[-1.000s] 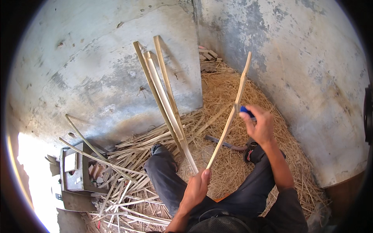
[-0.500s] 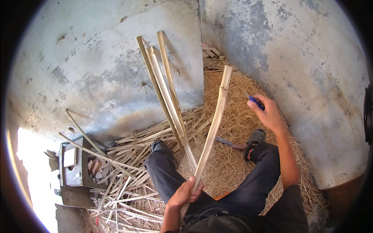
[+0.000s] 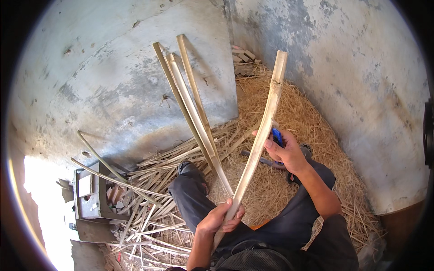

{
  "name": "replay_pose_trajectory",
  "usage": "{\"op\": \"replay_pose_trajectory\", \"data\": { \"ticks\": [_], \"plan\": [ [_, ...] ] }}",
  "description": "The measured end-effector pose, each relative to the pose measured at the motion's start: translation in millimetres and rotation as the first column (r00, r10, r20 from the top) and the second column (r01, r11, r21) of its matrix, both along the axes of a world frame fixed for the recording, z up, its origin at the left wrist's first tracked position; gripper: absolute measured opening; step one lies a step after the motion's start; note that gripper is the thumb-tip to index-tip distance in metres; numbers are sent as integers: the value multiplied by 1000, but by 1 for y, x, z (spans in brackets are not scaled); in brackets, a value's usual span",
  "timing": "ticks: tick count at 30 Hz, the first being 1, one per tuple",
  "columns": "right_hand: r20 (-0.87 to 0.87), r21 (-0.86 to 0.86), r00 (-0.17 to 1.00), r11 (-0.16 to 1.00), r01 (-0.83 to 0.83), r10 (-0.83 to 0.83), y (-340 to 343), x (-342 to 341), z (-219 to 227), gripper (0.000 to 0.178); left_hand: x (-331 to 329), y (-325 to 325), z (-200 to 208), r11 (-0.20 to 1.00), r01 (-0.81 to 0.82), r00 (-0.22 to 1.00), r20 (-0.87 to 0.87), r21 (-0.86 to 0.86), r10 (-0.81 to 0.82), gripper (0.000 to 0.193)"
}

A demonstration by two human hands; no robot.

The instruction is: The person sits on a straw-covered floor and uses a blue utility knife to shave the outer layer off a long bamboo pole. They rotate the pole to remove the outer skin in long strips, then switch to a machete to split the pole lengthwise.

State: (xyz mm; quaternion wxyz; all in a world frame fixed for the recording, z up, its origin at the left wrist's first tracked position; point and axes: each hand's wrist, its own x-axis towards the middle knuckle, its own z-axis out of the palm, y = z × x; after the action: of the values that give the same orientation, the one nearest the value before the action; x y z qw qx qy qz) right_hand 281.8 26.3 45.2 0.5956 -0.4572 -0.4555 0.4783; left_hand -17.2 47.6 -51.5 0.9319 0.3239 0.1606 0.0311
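My left hand [image 3: 219, 217] is closed around the lower part of a long split bamboo strip [image 3: 252, 165], close to my lap. The strip rises away from me, tilted to the right, with its pale inner side showing and a node near its far end. At about its middle is my right hand [image 3: 289, 153], closed on a blue-handled knife [image 3: 277, 137]. The fingers of that hand touch the strip's right edge; the blade is too small to make out. Between my legs, partly behind the right hand, a tool with a curved handle [image 3: 270, 163] lies on the shavings.
Several bamboo strips [image 3: 192, 108] lean against the grey wall [image 3: 113, 81] ahead. Straw-like shavings [image 3: 312, 113] cover the floor toward the right wall. Loose split strips [image 3: 153, 235] are heaped at left, beside an open wooden box [image 3: 92, 210] with broken pieces in it.
My right hand has come left and down with the knife, from apart to touching the bamboo strip. The strip's far end has moved up and right; my left hand keeps its grip.
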Motion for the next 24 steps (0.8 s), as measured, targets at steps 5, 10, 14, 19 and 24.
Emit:
{"op": "replay_pose_trajectory", "data": {
  "ticks": [5, 10, 14, 19, 24],
  "plan": [
    [-26, 22, 1000, 1000, -11, 11, 1, 3, -11, 43, 9, 4, -1, 997, 22, 999, -35, 76, -20, 72],
    [29, 34, 998, 998, 52, -53, -1, 2, -11, 41, 21, 4, -9, 975, -47, 999, 27, 217, 42, 93],
    [55, 44, 987, 988, 146, -149, -2, 3, -9, 38, 13, 5, -26, 936, -6, 983, 174, 352, -58, 96],
    [101, 30, 963, 968, 248, -250, -4, 11, -6, 40, -13, 3, -36, 953, 134, 990, 13, 273, -143, 75],
    [133, 328, 842, 825, 460, -522, 7, -7, -20, 38, -2, -1, -6, 906, -78, 982, -125, 415, 141, 61]
  ]
}}
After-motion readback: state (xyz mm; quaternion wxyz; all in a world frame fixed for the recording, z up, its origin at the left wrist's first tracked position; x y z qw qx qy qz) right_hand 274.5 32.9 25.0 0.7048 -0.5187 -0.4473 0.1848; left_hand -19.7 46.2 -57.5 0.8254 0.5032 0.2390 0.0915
